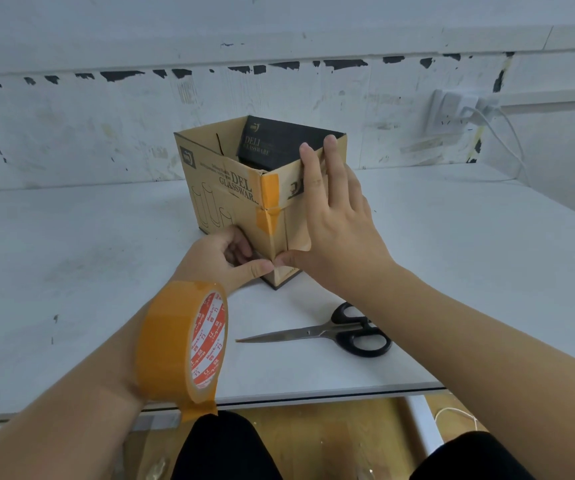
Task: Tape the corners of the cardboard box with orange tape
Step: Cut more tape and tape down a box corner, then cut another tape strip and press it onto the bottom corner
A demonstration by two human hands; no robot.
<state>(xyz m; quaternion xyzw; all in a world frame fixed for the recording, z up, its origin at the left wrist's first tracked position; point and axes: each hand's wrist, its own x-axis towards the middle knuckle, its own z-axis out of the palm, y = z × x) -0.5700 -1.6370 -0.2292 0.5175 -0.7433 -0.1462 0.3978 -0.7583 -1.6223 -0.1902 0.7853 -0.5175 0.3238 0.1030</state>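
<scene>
Cardboard box (223, 188) stands upright and open-topped on the white desk (71, 271), one vertical corner edge turned toward the wearer. That near edge runs top to bottom; orange tape strips (268, 206) already cover its upper part, lower part bare. Left hand (225, 258) at the bottom of this edge, grip pinching at the corner, thumb meeting the right thumb there; I cannot tell whether a tape piece is under the thumbs. Right hand (334, 216) lies flat against the right-hand face, fingers straight and reaching over the rim, grip released, pressing only. Orange tape roll (183, 344) hangs on the left wrist, loose end dangling, so the left arm is nearer the supply. Scissors (327, 332) lie shut on the desk, just right of the roll, blades pointing left. Legible print: "DELI GLASSWARE" on the box side and on a dark inner flap (279, 143); roll core has red-striped lettering, unreadable.
</scene>
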